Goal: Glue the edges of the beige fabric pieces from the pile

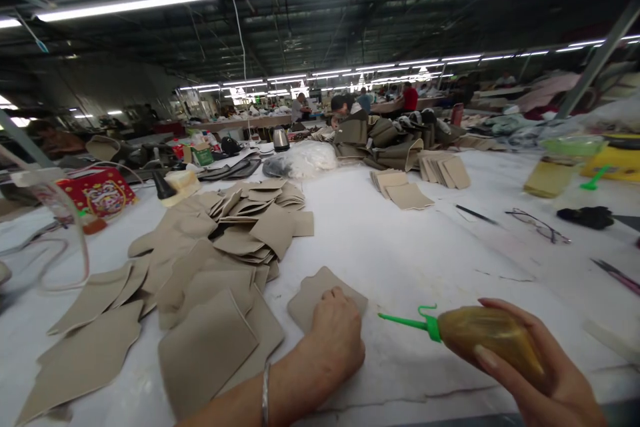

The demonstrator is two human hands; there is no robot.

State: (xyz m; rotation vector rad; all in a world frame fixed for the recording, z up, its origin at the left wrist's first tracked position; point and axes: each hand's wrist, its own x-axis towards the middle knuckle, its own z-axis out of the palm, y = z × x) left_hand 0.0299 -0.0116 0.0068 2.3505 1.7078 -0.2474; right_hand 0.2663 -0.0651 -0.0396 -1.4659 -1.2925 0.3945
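Observation:
My right hand (545,360) is wrapped round a squeeze bottle (490,340) of amber liquid, tilted on its side. Its long green nozzle (405,321) points left, just clear of a beige cut piece (310,297) lying flat on the white table. On that piece rests my left hand (337,333), its fingers curled and pressed down at the right part, with a bangle on the wrist. Left of it spreads a loose pile of similar beige pieces (207,340), some overlapping. What lies beneath my left fingertips is hidden.
Small stacks of beige pieces (410,196) sit farther back. To the right lie a pen (475,215), eyeglasses (540,223), a black cloth-like item (585,216) and scissors (617,275). A yellowish container (550,177) stands behind them. Dark pieces (375,137) are heaped at the back.

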